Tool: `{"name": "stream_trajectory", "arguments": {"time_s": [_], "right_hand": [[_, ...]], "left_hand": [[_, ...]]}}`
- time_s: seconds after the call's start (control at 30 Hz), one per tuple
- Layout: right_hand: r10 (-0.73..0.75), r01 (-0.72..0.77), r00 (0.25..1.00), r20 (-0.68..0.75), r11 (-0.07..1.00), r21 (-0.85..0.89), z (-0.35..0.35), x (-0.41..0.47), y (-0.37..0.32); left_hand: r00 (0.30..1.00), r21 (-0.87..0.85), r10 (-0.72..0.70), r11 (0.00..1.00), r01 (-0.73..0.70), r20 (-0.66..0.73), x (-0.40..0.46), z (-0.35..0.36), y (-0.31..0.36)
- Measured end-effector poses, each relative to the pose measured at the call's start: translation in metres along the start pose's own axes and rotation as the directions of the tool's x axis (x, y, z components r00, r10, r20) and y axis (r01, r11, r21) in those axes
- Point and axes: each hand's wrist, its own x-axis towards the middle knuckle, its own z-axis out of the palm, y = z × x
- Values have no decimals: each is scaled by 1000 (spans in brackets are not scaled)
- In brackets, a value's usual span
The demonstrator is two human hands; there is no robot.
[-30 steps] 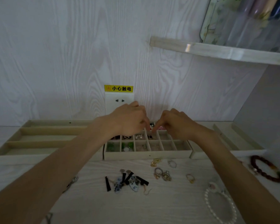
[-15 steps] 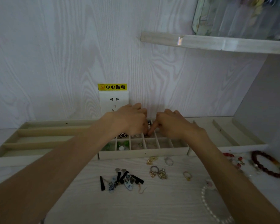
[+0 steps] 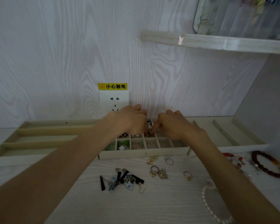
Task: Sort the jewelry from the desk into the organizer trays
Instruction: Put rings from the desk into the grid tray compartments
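A: Jewelry lies in two places. Some pieces are on the desk (image 3: 160, 201), some already sit in the small-cell tray (image 3: 144, 153).

B: Which way does this tray run?

A: Its long axis goes left to right, parallel to the wall. The long-slot tray (image 3: 39, 131) to its left runs the same way. The tray at the right (image 3: 225, 131) has dividers going away from the person.

B: And the hands?

A: Both are over the back cells of the small-cell tray. The left hand (image 3: 129, 122) has curled fingers pointing down. The right hand (image 3: 173, 125) points its index finger down-left into a cell, where a small dark piece (image 3: 149, 133) lies at the fingertip. If either hand pinches it, I cannot tell.

B: What is on the desk?

A: Black bar earrings (image 3: 121, 180), fanned out, near the front. Rings (image 3: 158, 172) lie just right of them. A pearl bracelet (image 3: 215, 206) and a red bead bracelet (image 3: 268, 165) are at the right.
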Motion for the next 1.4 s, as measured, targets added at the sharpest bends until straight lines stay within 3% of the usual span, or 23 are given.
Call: {"name": "stream_trajectory", "arguments": {"time_s": [0.47,0.8,1.0,1.17,1.23,1.4], "right_hand": [[9,-9,1000,-1,1000,-18,-4,-3,-3],[44,-35,990,-130,997,71,-24,-11,13],[6,-6,1000,-14,1000,-6,-12,-6,0],[16,-16,1000,-16,1000,-11,-10,-5,1],[14,-14,999,-31,1000,-8,-9,-4,2],[3,1,991,-137,1000,23,-4,-1,3]], "left_hand": [[1000,-53,6,999,-7,-24,-1,-5,-5],[999,-128,-6,992,1,-41,-6,-13,-16],[1000,-139,14,990,-11,17,0,-5,-8],[999,-123,28,992,-25,26,2,-2,-7],[1000,-150,26,988,-26,-5,4,1,-9],[961,-301,-119,953,40,-250,2,9,-13]]}}
